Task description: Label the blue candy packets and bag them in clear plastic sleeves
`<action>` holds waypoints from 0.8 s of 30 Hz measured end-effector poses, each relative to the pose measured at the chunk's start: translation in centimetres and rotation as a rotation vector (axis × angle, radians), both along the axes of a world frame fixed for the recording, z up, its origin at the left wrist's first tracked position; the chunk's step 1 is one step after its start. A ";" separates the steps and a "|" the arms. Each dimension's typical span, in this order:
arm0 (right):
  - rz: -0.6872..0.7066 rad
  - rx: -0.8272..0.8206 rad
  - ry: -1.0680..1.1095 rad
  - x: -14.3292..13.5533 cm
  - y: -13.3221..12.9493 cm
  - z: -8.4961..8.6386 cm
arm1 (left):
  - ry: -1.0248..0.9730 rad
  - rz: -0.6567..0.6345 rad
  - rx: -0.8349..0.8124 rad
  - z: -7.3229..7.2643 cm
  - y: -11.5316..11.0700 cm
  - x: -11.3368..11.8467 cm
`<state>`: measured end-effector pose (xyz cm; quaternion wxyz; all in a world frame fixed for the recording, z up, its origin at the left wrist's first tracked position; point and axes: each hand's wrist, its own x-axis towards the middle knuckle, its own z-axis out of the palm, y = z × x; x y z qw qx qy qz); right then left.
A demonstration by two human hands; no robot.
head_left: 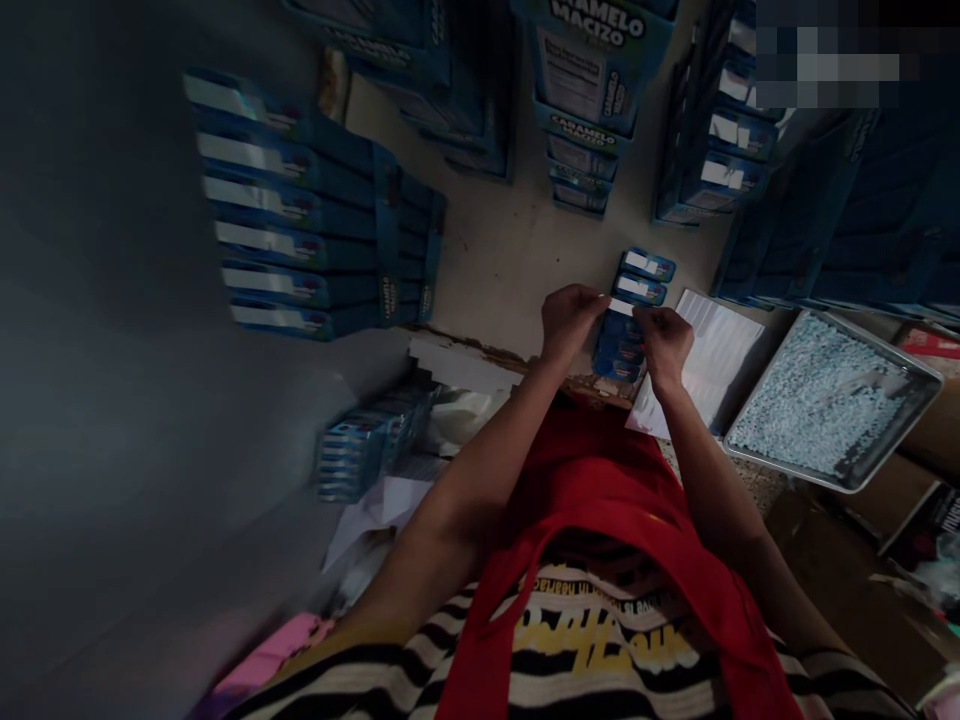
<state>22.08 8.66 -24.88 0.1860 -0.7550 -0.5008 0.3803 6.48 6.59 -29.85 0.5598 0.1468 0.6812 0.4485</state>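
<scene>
A short row of small blue boxes [619, 352] lies at the table's front edge. The two far boxes each carry a white label [637, 287]; the nearer ones show plain blue ends. Across the box between them, a white sticker [622, 307] is stretched between my hands. My left hand [574, 318] pinches its left end with thumb and finger. At the other end, my right hand [666, 342] is closed in a pinch, its fingertips touching the sticker and box. White paper sheets [705, 345] lie just right of my right hand.
Stacked blue boxes [277, 215] with white labels stand at left, more printed boxes [581, 110] at the back. To the right is a metal tray [911, 420] of pale blue and white pieces. Below the table's left side sit more blue boxes [349, 460].
</scene>
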 end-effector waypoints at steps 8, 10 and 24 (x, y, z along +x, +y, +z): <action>-0.003 -0.001 -0.032 0.0 0.0 -0.4 | -0.081 0.008 -0.003 -0.3 0.1 0.0; -0.005 -0.002 -0.037 0.0 0.0 -0.4 | -0.074 0.006 -0.012 -0.4 0.1 0.1; -0.075 -0.135 -0.160 1.7 1.2 -1.8 | -0.481 0.020 -0.229 -1.1 0.6 -0.1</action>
